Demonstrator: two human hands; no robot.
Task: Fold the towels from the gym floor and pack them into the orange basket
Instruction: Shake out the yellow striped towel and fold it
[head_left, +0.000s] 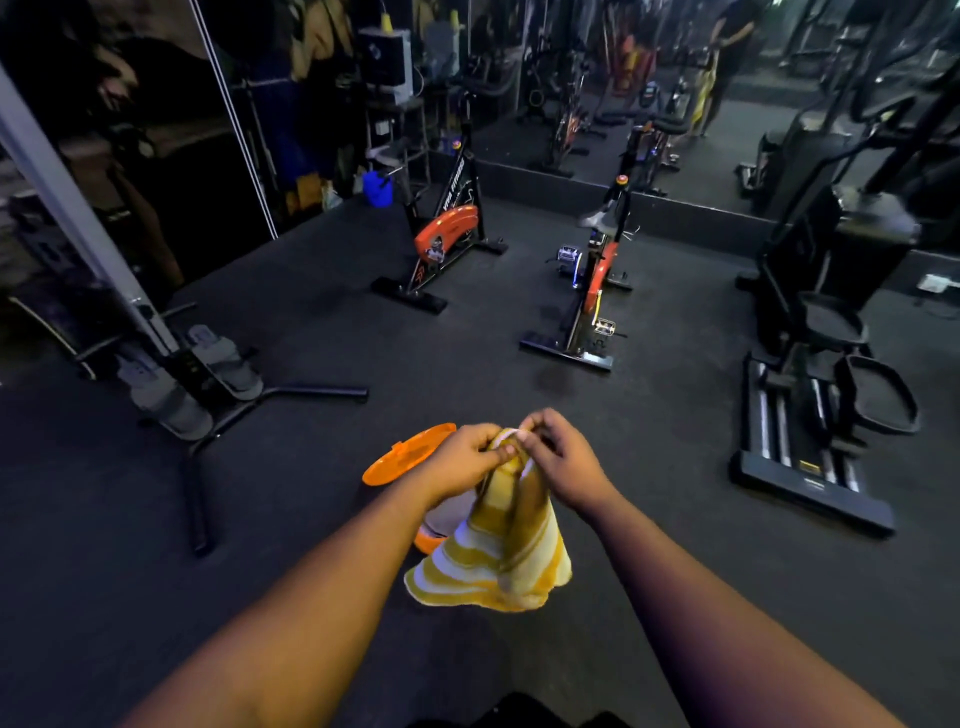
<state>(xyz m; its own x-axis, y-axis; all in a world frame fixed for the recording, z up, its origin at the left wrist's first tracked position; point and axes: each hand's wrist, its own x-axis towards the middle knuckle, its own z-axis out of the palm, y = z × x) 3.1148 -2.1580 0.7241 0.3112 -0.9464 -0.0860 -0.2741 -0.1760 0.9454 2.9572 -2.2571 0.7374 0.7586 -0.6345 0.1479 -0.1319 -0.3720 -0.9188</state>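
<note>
A yellow and white striped towel (498, 561) hangs in the air in front of me, bunched at its top edge. My left hand (462, 457) and my right hand (563, 460) both pinch that top edge, close together. Behind the towel stands the orange basket (428, 540), mostly hidden by the cloth and my left forearm. Its orange lid (402, 454) lies flat on the dark floor just left of my left hand.
Two orange and black exercise bikes (447, 234) (597, 280) stand ahead. A rowing machine frame (208, 384) is at the left, a black elliptical trainer (815, 405) at the right. A mirror wall runs along the back. Dark rubber floor (311, 519) surrounds me.
</note>
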